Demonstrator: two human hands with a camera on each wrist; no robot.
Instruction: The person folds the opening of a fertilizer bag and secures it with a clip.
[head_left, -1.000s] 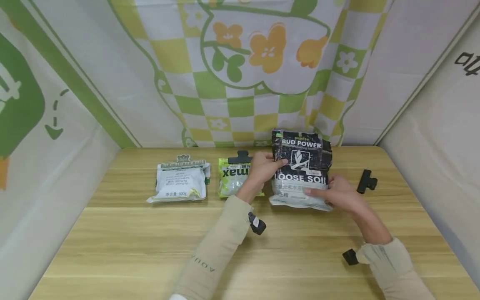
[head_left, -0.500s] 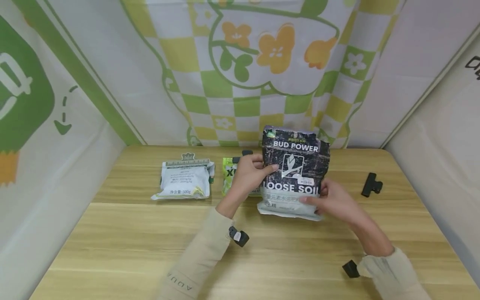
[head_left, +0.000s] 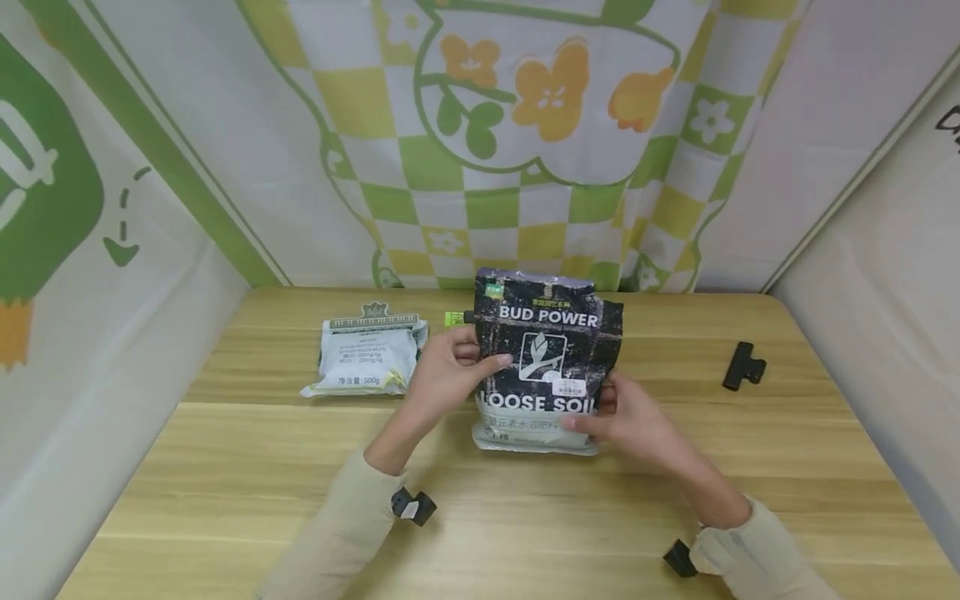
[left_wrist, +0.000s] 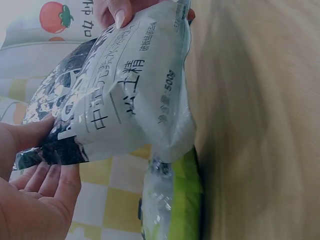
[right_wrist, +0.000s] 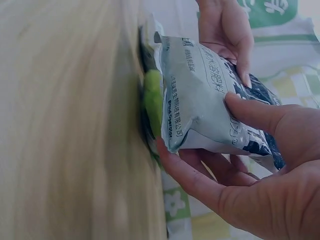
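A black and white bag of soil fertilizer (head_left: 551, 350), printed BUD POWER LOOSE SOIL, is held upright between both hands in the head view. My left hand (head_left: 442, 371) grips its left edge, thumb on the front and fingers behind. Lower down, my right hand (head_left: 637, 421) grips the opposite edge with its thumb over the pale band. In both wrist views the bag's bottom tilts toward the camera, off the wooden tabletop. Behind it is a green bag (left_wrist: 185, 200), mostly hidden in the head view, with a dark clip at its top just showing.
To the left lies a white 500g bag (head_left: 367, 362) with a piano-keyboard clip (head_left: 375, 322) across its top. A loose black clip (head_left: 742, 367) rests on the wooden table (head_left: 525, 533) at the right. A checkered cloth (head_left: 495, 208) hangs behind the table's back edge.
Both hands have carried the fertilizer bag left and nearer to me. It now covers most of the green bag. The white bag and loose black clip stay on the table.
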